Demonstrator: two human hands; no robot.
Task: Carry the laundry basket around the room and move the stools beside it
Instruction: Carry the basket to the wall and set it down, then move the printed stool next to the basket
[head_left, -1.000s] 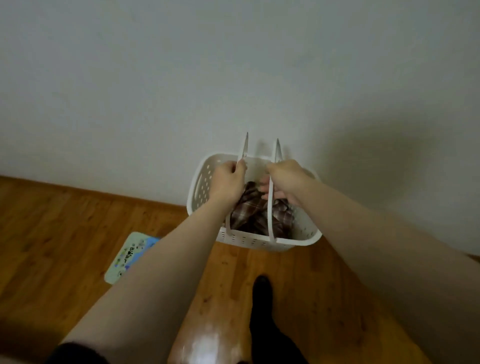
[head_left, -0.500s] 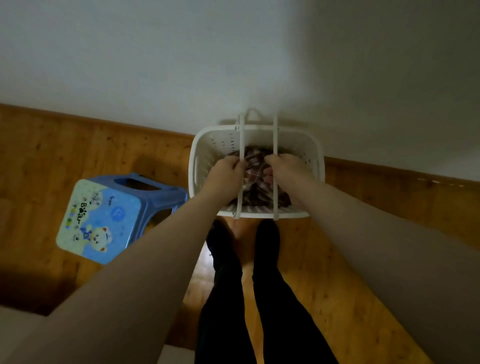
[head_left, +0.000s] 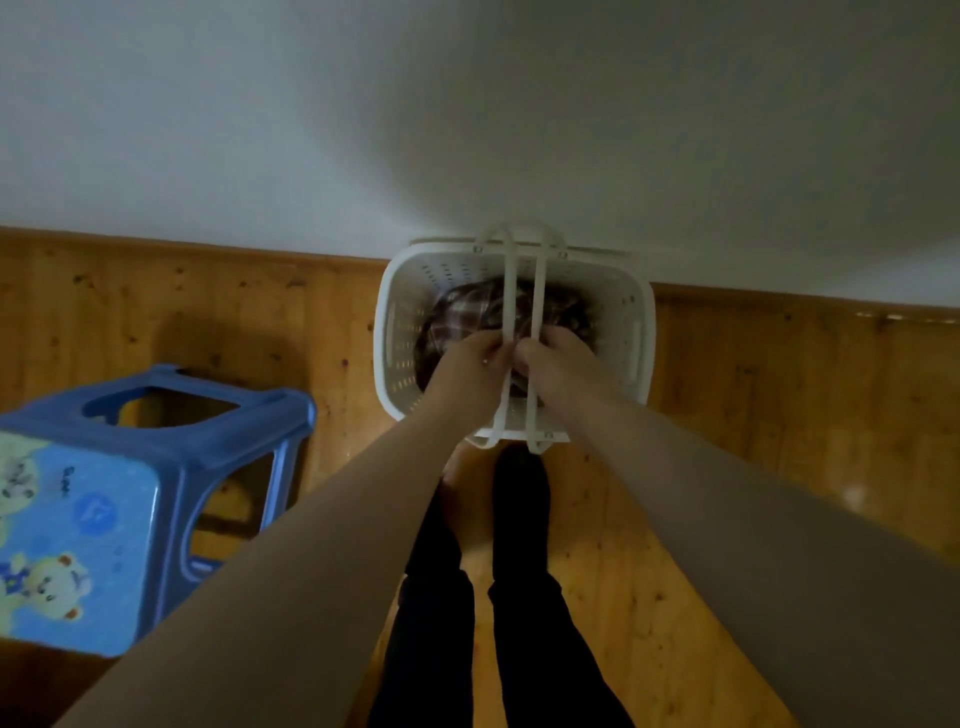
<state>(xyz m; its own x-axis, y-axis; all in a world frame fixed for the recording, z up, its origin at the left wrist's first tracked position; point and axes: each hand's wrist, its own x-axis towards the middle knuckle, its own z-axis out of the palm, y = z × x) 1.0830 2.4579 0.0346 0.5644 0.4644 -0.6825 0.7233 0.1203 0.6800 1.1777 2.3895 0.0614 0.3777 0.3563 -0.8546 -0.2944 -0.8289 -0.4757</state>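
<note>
Gripping perforated white plastic basket handles

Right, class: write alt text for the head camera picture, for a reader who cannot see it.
Seen from above, a person's left hand and right hand each grip a handle of a white laundry basket holding plaid clothes, close to a pale wall. A blue stool with cartoon bears stands on the wooden floor to the left.

Dim room: plain white wall meets knotty wooden floor.
</note>
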